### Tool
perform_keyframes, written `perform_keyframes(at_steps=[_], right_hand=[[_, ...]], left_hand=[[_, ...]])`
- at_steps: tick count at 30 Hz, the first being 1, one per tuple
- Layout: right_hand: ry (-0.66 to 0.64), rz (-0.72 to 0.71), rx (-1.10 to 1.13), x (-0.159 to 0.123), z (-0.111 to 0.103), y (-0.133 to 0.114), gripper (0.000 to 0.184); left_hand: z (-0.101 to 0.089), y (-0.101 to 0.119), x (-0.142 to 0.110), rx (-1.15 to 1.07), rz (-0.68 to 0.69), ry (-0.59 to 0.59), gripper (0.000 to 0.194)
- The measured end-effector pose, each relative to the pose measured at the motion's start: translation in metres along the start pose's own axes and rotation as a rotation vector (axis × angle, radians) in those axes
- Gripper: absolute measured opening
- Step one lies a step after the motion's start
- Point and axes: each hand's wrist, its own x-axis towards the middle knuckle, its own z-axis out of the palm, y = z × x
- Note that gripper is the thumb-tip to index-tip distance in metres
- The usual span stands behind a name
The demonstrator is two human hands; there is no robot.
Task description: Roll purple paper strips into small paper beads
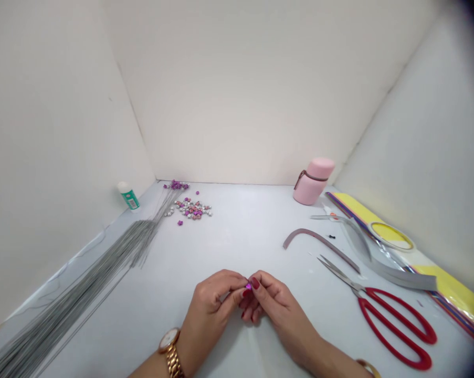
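Observation:
Close to the table's front, my left hand and my right hand meet fingertip to fingertip. Between them is a small shiny purple paper star, mostly covered by the fingers. Both hands are closed, thumb and forefinger pinching it from either side. Farther back on the left lies a loose pile of little folded stars in silver, purple and copper. Beside that pile, purple stars cluster at the far end of a bundle of thin grey wires.
On the right lie red-handled scissors, grey paper strips, a second pair of scissors, a tape roll and yellow sheets. A pink flask stands at the back. A glue stick is by the left wall.

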Motion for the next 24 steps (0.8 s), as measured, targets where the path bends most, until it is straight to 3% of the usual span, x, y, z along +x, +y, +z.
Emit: perform_keyframes(at_steps=[10, 16, 24], right_hand=[[0.082, -0.274, -0.334, -0.0036, -0.0039, 0.0038, 0.015], [0.104, -0.297, -0.310, -0.0051, -0.0023, 0.0019, 0.016], [0.077, -0.280, -0.276, -0.0056, -0.0023, 0.0016, 0.019]], left_hand=[[0.0019, 0.0011, -0.0040, 0.035, -0.030, 0.041, 0.010], [0.0028, 0.0026, -0.0067, 0.050, 0.027, 0.097, 0.008], [0.0019, 0.0051, -0.0066, 0.053, 0.076, 0.053, 0.012]])
